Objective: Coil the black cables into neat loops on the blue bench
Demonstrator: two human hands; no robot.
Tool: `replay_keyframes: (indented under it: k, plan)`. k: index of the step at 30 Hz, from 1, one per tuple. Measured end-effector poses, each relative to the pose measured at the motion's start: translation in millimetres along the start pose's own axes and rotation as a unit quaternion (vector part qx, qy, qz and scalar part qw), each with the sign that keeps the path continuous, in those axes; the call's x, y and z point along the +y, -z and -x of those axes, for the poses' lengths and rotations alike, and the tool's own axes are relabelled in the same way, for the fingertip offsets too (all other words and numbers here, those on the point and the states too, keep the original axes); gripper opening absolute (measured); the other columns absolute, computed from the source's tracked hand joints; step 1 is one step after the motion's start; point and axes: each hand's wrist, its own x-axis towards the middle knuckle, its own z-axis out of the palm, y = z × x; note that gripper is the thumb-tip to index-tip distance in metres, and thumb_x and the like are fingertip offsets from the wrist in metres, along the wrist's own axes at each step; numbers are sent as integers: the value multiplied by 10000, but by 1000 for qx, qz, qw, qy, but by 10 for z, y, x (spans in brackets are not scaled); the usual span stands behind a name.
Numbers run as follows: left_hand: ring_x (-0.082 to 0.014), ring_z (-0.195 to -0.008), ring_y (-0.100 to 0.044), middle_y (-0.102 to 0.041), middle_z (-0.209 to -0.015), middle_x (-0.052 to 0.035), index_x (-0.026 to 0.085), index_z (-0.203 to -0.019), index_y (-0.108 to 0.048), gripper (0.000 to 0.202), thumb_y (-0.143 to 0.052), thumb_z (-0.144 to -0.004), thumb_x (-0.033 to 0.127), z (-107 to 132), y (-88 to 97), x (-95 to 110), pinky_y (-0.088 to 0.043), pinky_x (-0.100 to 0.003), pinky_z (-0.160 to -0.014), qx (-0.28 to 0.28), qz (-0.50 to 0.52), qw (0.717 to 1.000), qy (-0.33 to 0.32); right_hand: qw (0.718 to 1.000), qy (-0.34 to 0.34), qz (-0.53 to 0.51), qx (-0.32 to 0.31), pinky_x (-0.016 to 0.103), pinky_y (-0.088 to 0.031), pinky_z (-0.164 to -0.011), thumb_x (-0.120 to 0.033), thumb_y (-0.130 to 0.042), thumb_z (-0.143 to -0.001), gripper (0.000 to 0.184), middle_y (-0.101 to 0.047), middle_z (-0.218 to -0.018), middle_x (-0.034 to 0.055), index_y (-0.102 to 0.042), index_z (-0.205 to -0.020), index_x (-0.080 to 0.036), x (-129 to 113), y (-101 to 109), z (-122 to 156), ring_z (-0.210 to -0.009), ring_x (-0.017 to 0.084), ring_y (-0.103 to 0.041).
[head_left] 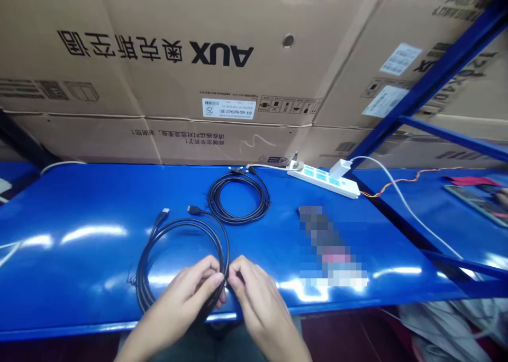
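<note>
A coiled black cable point(178, 245) lies on the blue table point(79, 235) near its front edge, its two plug ends pointing away from me. My left hand point(186, 293) pinches the coil's near right side with thumb and fingers. My right hand point(254, 293) meets it at the same spot, fingertips closed on the strands. A second, smaller coiled black cable point(238, 198) rests farther back, untouched.
A white power strip point(323, 178) with a white charger point(340, 168) and white lead sits at the back right. A blurred patch point(329, 251) lies right of my hands. Large cardboard boxes point(159, 60) wall the back. A blue shelf post point(432, 81) slants at right.
</note>
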Motion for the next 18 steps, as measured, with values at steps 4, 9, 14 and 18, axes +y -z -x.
replay_keyframes:
  k: [4, 9, 14, 18]
  plan:
    - [-200, -792, -641, -670, -804, 14, 269, -862, -560, 307, -448, -1026, 503, 5, -17, -11, -495, -302, -771, 6, 18, 1000, 3, 998, -48, -49, -14, 284, -502, -777, -327, -360, -1112, 239, -626, -856, -25, -533, -954, -276, 6, 22, 19, -816, 180, -631]
    - [-191, -749, -604, -623, -755, 32, 267, -845, -530, 317, -464, -1014, 526, -13, -35, -35, -478, -302, -731, 18, 19, 1000, 17, 992, -72, -97, 20, 265, -500, -716, -394, -370, -1107, 261, -595, -840, -23, -522, -930, -276, 46, -26, -11, -776, 180, -608]
    - [-182, -689, -587, -631, -733, 39, 254, -1098, -625, 308, -645, -911, 498, -36, -14, -109, -457, -281, -625, 33, 15, 999, 38, 979, -94, -139, 116, 261, -493, -636, -428, -348, -1099, 293, -542, -773, -26, -522, -924, -269, 106, -67, -62, -685, 176, -567]
    - [-198, -726, -648, -701, -799, 9, 248, -1183, -658, 434, -751, -808, 446, -101, -75, -189, -497, -277, -616, 64, -13, 997, 47, 963, -126, -118, 207, 249, -484, -549, -482, -418, -1068, 309, -556, -671, -39, -558, -931, -243, 332, 103, -86, -584, 168, -568]
